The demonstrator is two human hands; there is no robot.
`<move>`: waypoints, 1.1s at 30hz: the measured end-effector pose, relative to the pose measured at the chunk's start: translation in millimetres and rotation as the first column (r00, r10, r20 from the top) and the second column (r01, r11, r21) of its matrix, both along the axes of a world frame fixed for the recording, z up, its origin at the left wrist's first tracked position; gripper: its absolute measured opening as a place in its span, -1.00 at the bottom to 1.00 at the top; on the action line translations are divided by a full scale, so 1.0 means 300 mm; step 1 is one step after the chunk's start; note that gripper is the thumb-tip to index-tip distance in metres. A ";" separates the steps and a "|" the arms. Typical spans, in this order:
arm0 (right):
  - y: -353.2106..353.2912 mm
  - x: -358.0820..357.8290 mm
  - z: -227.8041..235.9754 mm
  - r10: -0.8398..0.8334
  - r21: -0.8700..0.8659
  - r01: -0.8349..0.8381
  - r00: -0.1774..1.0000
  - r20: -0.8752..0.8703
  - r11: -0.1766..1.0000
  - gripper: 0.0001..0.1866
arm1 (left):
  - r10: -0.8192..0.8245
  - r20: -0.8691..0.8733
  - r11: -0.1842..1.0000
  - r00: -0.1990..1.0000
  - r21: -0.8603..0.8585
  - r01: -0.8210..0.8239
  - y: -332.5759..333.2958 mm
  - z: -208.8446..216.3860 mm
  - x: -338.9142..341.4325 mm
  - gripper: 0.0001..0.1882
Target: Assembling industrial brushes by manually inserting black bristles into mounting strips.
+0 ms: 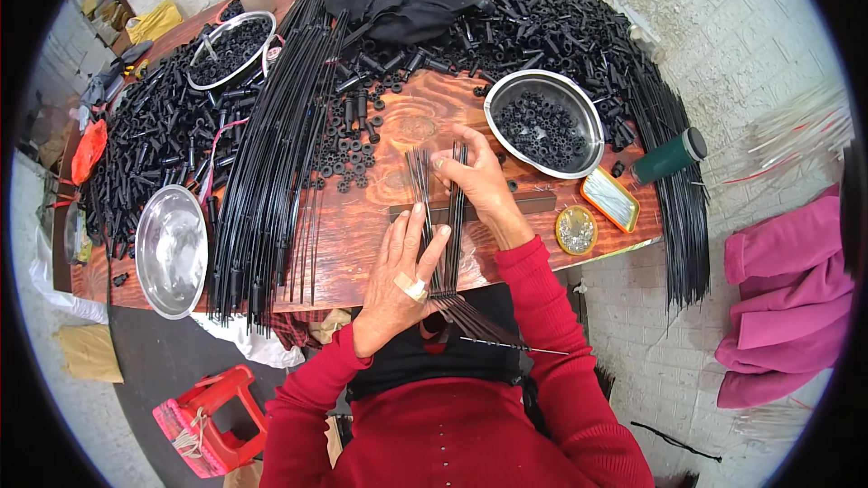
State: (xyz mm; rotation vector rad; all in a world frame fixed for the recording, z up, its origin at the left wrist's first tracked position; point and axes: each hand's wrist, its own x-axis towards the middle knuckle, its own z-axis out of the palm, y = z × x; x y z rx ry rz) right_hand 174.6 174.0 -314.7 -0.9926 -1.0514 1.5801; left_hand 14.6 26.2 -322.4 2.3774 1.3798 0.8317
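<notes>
My left hand [398, 262], with a tan plaster on its back, lies along a bundle of thin black rods [419, 172]. Its fingers are stretched, and the thumb crosses the rods, keeping them in the crook of the hand. Thumb and fingertips of my right hand [479, 185] are closed on the upper part of more black rods [455, 208], just right of that bundle. Below my hands the rods meet in a gathered row [448, 295] and fan out over my lap. A thin metal rod [515, 344] crosses their lower end. My palms hide part of the rods.
A dark bar [533, 203] lies across the wooden table [411, 113]. To the right stand a steel bowl of black rings [542, 117], a yellow tray [610, 199] and a round tub [576, 229]. Leftward are long black rods [271, 154], a shiny bowl [172, 253] and heaped black parts [149, 149].
</notes>
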 end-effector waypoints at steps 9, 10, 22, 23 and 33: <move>-0.005 0.023 -0.065 -0.030 0.099 -0.018 0.889 0.457 0.995 -0.18 | 0.004 -0.027 1.000 1.000 -0.007 -0.004 0.000 -0.012 0.005 0.32; -0.008 0.027 -0.059 -0.031 0.100 -0.017 0.889 0.457 0.995 -0.18 | 0.005 -0.024 1.000 1.000 -0.008 -0.006 0.000 -0.013 0.005 0.33; -0.079 0.018 0.038 -0.346 0.442 -0.017 0.598 0.723 0.897 -0.36 | 0.014 -0.035 0.999 0.999 0.031 -0.013 -0.003 -0.017 0.004 0.38; -0.085 0.015 0.065 -0.259 0.333 0.032 0.699 0.666 0.942 -0.38 | 0.016 -0.033 0.999 0.999 0.031 -0.015 -0.003 -0.012 0.002 0.38; -0.068 0.007 0.024 -0.231 0.315 0.012 0.707 0.668 0.949 -0.40 | 0.001 -0.023 1.000 1.000 0.011 -0.001 -0.003 -0.006 -0.007 0.38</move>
